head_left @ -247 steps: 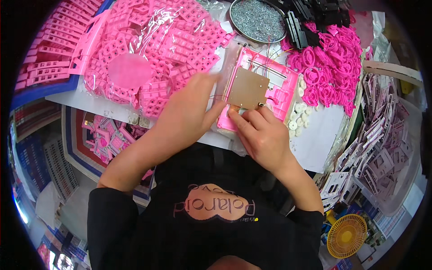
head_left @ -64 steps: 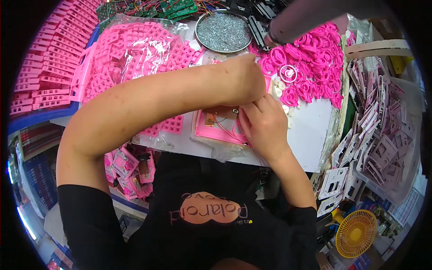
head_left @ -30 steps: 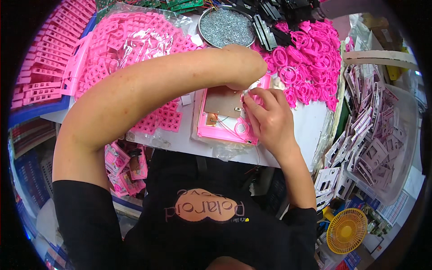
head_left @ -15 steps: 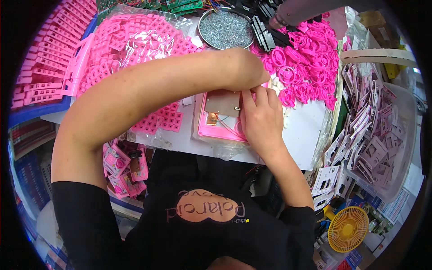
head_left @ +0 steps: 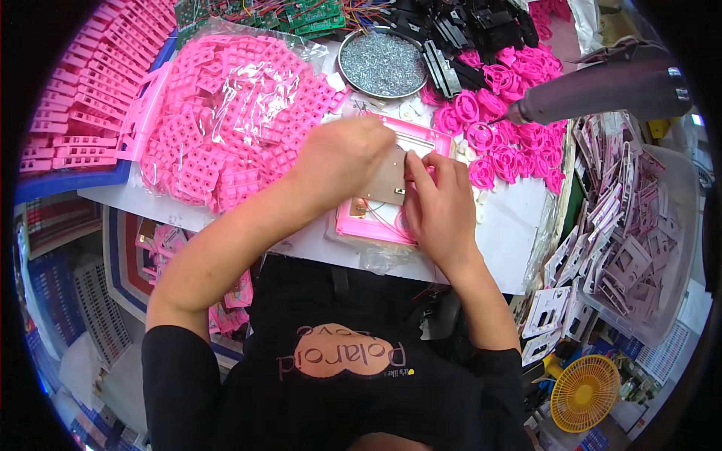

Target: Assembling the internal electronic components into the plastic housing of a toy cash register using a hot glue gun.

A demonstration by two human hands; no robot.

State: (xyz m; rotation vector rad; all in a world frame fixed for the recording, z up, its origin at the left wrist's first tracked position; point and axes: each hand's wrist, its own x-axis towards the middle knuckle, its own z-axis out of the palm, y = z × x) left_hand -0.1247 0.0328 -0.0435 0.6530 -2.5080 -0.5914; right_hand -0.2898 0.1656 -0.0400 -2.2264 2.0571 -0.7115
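A pink rectangular plastic casing point(head_left: 353, 227) lies on the white work surface in front of me. Inside it sits a flat grey metal plate point(head_left: 387, 180), with thin wires and a small copper-coloured part point(head_left: 358, 208) beside its lower edge. My right hand point(head_left: 444, 203) grips the casing's right side, its thumb and index finger at the plate's edge. Over the plate's upper left hovers my left hand point(head_left: 347, 154); its fingers look curled but are smeared by motion, so anything in them is hidden. A dark electric screwdriver point(head_left: 602, 90) hangs to the right, touched by neither hand.
Behind the casing stands a round metal dish of small screws point(head_left: 382, 64). A clear bag of pink keypad pieces point(head_left: 233, 120) lies left, bright pink ring parts point(head_left: 511, 135) right. Green circuit boards point(head_left: 312, 16) and black parts point(head_left: 481, 30) are at the back; a clear bin point(head_left: 681, 248) stands far right.
My left hand has drawn back from the far right to above the plate's left. The screwdriver has swung away to the right and nearer. My right hand stays on the casing.
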